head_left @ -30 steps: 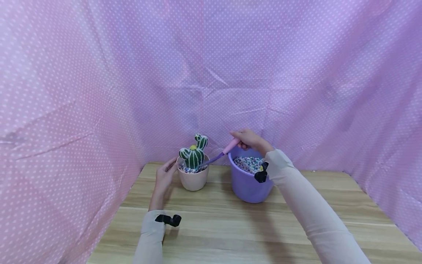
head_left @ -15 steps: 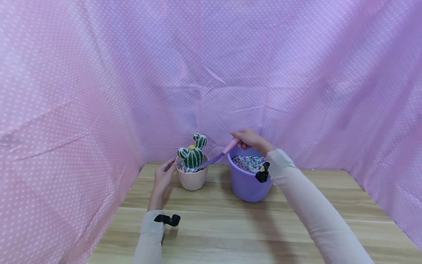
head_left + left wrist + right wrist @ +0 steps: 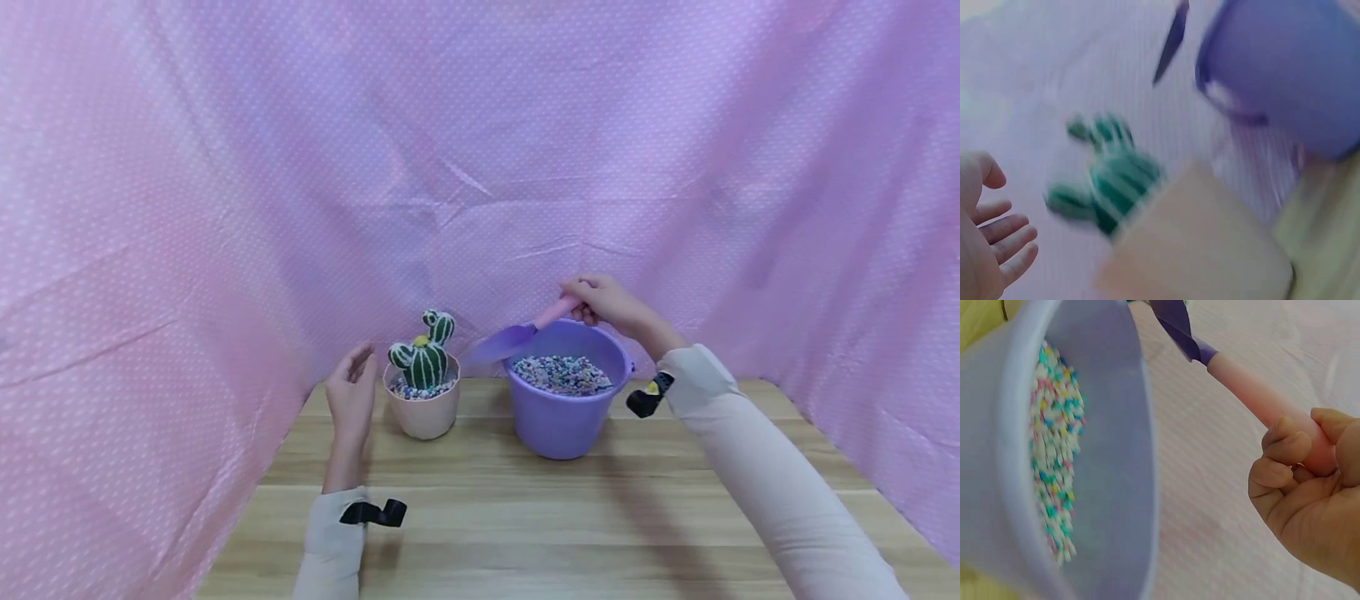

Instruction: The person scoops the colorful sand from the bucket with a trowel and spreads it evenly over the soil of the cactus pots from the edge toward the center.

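My right hand [image 3: 603,302] grips the pink handle of a trowel [image 3: 1260,394]. Its purple blade [image 3: 504,344] is motion-blurred and reaches left over the rim of a purple bucket [image 3: 562,425]. Inside the bucket lie many small coloured pebbles [image 3: 1057,456]. A knitted green cactus with white stripes [image 3: 423,367] stands in a pale pink pot [image 3: 424,417], with similar pebbles round its base. To the left of the pot, my left hand [image 3: 352,392] is held apart from it, fingers loose and holding nothing; the left wrist view shows them relaxed beside the cactus [image 3: 1122,181].
The pot and bucket stand side by side near the back of a wooden table [image 3: 480,517]. Behind and on both sides hangs a pink-purple cloth with white dots [image 3: 480,125].
The trowel blade has lifted out of the pot and swung right toward the bucket with my right hand. My left hand has let go of the pot rim and drawn back left.
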{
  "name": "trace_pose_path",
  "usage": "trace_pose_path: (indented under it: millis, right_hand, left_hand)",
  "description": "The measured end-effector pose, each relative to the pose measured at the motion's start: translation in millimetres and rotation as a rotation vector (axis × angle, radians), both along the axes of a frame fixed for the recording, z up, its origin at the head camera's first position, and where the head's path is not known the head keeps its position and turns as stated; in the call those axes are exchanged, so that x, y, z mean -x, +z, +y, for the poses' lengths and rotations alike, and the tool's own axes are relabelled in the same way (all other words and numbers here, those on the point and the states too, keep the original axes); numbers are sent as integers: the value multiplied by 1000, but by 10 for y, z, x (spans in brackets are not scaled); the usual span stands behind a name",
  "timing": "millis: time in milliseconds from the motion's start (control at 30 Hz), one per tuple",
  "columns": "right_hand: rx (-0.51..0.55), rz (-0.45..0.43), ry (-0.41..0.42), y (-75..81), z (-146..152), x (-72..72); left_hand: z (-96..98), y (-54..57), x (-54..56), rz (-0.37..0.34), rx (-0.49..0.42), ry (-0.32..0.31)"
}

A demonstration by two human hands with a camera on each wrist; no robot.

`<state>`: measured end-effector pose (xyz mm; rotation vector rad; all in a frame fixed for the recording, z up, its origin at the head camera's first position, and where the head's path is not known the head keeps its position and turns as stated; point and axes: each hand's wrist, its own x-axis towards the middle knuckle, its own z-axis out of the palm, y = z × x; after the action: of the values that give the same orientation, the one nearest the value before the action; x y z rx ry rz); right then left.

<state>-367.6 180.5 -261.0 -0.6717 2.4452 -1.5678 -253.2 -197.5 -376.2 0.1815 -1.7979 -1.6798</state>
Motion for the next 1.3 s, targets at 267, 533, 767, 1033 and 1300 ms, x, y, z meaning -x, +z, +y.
trace_pose_path:
  millis: [267,533,767,1033,1300]
  right_hand:
    - [19,89,-91,-141,459,-119]
    - [-115,152,-88,-376,565,-140]
    - [-198,193,-155,-479,563,-122]
    - [-136,40,-80,-566,626,-12]
    - [-127,72,-95,-578,567,112]
  left_hand:
    - [704,83,-111,161,145,-252]
    - [1242,-129,277,-13,161,-510]
    - [1401,-294,504,-24,120,-562]
    - [1517,-276,529,-18,155,-505]
    - [1639,-254,564,-71,61,-514]
